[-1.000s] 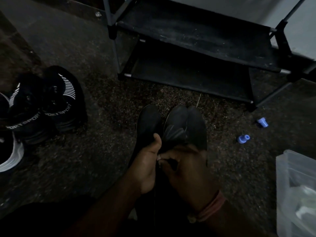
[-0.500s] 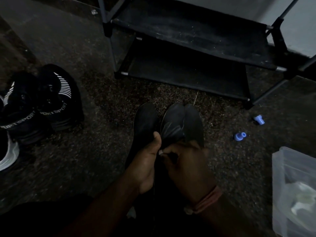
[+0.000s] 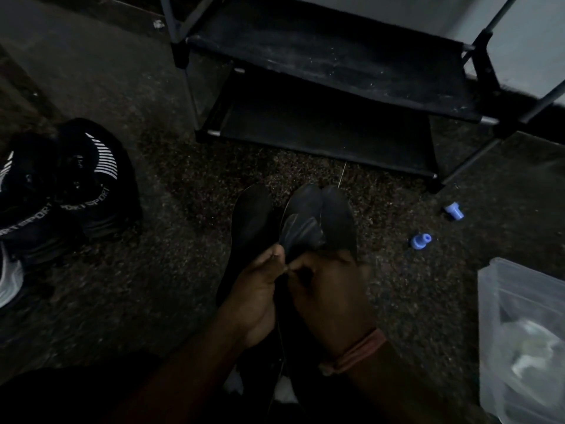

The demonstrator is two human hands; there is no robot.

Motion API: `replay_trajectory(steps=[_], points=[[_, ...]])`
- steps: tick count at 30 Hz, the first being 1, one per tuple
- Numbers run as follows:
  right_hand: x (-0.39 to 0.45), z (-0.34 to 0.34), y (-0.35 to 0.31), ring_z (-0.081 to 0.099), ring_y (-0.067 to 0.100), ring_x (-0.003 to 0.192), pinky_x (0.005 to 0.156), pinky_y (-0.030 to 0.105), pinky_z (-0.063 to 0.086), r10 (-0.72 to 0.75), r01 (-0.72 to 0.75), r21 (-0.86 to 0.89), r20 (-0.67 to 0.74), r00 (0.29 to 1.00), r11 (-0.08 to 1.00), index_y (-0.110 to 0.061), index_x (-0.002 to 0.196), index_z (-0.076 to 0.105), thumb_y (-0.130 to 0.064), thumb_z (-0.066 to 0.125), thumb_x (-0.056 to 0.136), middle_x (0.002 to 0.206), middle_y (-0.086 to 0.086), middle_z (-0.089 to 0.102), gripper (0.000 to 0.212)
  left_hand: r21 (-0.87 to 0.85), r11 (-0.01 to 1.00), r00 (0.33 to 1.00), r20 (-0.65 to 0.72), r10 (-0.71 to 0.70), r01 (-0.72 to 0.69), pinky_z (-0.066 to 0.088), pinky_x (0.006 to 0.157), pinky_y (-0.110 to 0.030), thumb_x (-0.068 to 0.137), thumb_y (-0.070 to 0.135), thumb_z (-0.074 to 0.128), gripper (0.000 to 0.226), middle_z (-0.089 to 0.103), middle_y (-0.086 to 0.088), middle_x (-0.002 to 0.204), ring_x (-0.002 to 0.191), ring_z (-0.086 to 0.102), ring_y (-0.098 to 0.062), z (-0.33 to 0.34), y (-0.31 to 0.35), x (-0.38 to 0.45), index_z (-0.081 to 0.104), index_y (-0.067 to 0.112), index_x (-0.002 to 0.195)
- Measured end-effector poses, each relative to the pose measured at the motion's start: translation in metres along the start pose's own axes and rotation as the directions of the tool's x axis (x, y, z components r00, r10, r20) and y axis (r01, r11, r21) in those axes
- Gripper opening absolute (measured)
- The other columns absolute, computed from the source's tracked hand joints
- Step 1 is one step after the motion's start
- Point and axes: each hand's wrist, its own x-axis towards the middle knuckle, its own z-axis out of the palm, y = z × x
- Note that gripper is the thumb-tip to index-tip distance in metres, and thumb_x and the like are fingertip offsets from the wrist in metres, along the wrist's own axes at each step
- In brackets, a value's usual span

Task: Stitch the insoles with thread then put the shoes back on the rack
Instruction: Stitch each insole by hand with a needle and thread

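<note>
Both hands meet low at centre: the left hand (image 3: 255,296) and right hand (image 3: 328,296) pinch the near edge of a dark, creased flat insole (image 3: 301,223), beside a second dark insole (image 3: 250,221), above the speckled floor (image 3: 171,270). Little differs from earlier frames; the grip is unchanged. The insoles' long axes point away toward the black two-shelf shoe rack (image 3: 330,87).

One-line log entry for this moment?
stage: stitching | left hand: grips insoles | right hand: pinches at seam | shoes: on floor | rack: holds none
</note>
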Motion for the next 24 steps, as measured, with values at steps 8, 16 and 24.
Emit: replay_trajectory(steps=[8, 16, 24], points=[[0.000, 0.001, 0.004, 0.065, 0.019, 0.084, 0.080, 0.045, 0.050, 0.046, -0.040, 0.127, -0.048, 0.998, 0.991, -0.030, 0.083, 0.067, -0.041, 0.053, 0.087, 0.085, -0.011, 0.070, 0.018, -0.009, 1.000, 0.999, -0.047, 0.011, -0.011, 0.060, 0.071, -0.023, 0.107, 0.020, 0.041, 0.026, 0.078, 0.000, 0.104, 0.090, 0.075, -0.009, 0.008, 0.006, -0.005, 0.065, 0.015, 0.116], [0.009, -0.004, 0.019, 0.064, 0.028, 0.083, 0.079, 0.047, 0.048, 0.143, -0.147, -0.020, -0.135, 0.980, 0.989, -0.027, 0.080, 0.070, -0.035, 0.058, 0.087, 0.080, -0.005, 0.070, 0.016, 0.033, 0.999, 0.999, -0.049, 0.014, -0.013, 0.049, 0.106, -0.043, 0.110, 0.023, 0.036, 0.037, 0.064, -0.015, 0.135, 0.125, 0.062, -0.027, 0.008, 0.000, -0.004, 0.057, 0.008, 0.137], [0.008, 0.003, 0.022, 0.065, 0.025, 0.072, 0.072, 0.044, 0.052, 0.056, -0.056, 0.000, -0.099, 0.994, 0.998, -0.026, 0.078, 0.069, -0.042, 0.049, 0.086, 0.077, -0.004, 0.071, 0.027, 0.013, 1.000, 0.991, -0.130, 0.027, -0.025, 0.060, 0.078, -0.028, 0.108, 0.019, 0.040, 0.030, 0.074, -0.009, 0.117, 0.102, 0.073, -0.017, 0.014, 0.003, -0.005, 0.064, 0.009, 0.123]])
